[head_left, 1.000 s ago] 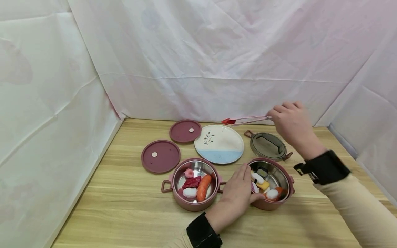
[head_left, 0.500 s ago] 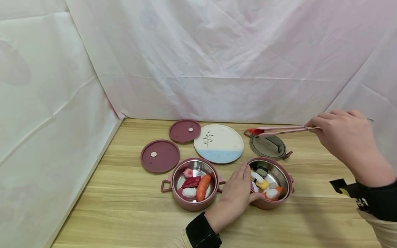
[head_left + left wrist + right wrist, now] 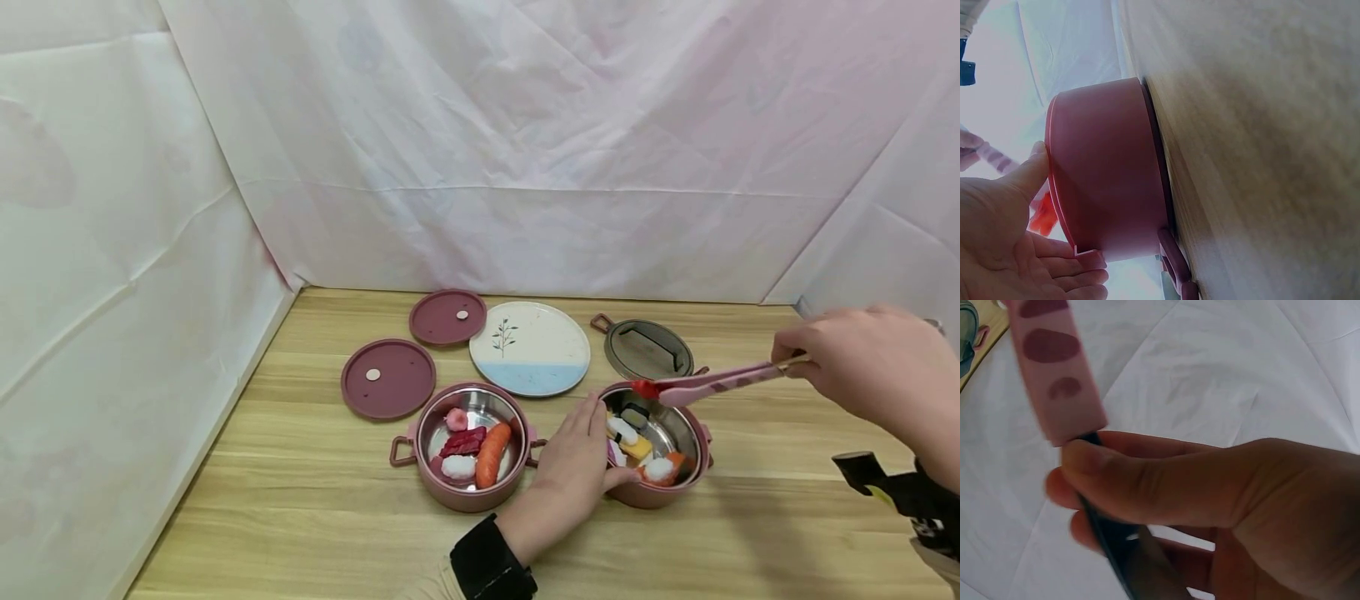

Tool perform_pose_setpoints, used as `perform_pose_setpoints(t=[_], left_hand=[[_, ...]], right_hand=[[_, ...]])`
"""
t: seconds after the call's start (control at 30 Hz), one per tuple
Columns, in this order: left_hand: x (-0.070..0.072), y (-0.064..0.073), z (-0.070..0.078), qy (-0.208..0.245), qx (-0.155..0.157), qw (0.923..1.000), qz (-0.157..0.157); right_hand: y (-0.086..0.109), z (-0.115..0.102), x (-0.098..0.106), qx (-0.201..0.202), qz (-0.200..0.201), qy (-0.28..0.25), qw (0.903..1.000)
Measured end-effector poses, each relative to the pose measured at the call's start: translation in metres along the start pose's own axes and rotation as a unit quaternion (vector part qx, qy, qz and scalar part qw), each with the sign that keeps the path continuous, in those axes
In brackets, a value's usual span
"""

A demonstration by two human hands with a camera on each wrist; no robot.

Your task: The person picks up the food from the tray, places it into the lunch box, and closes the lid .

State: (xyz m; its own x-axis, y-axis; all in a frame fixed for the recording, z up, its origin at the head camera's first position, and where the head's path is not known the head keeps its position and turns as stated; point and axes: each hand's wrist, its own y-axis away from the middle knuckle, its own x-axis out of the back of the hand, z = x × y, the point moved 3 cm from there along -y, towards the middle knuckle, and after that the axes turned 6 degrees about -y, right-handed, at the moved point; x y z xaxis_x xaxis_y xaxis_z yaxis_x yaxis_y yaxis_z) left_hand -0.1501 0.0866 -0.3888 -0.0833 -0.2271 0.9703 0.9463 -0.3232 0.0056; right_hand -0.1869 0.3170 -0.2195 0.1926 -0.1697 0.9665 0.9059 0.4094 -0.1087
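My right hand grips pink tongs with red tips; the tips hang over the far rim of the right pink pot. In the right wrist view my fingers pinch the tongs' pink patterned arm. My left hand rests with straight fingers against the left side of that pot, thumb at its rim. Toy sushi pieces lie inside it. The left pink pot holds a toy sausage and other toy food.
A white and blue plate lies behind the pots. Two maroon lids lie at the back left, and a grey lid with a handle at the back right. White sheets wall the wooden table on three sides.
My right hand has swung the tongs from above the plate out to the right, then down and forward, bringing the tips over the right pot. My left hand has stayed on the pot.
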Motion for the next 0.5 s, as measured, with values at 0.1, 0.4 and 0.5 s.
perform_pose_setpoints(t=[0.1,0.4,0.5], left_hand=[[0.0,0.0,0.001,-0.006,0.001,1.0,-0.004],[-0.001,0.0,0.0,0.001,0.006,1.0,-0.008],[0.0,0.0,0.0,-0.004,0.003,1.0,-0.004]], right_hand=[[0.002,0.003,-0.007,-0.016,-0.061,-0.005,0.998],[0.004,0.005,-0.027,-0.034,-0.121,-0.038,0.9913],[0.003,0.004,-0.03,-0.031,-0.124,-0.045,0.9908]])
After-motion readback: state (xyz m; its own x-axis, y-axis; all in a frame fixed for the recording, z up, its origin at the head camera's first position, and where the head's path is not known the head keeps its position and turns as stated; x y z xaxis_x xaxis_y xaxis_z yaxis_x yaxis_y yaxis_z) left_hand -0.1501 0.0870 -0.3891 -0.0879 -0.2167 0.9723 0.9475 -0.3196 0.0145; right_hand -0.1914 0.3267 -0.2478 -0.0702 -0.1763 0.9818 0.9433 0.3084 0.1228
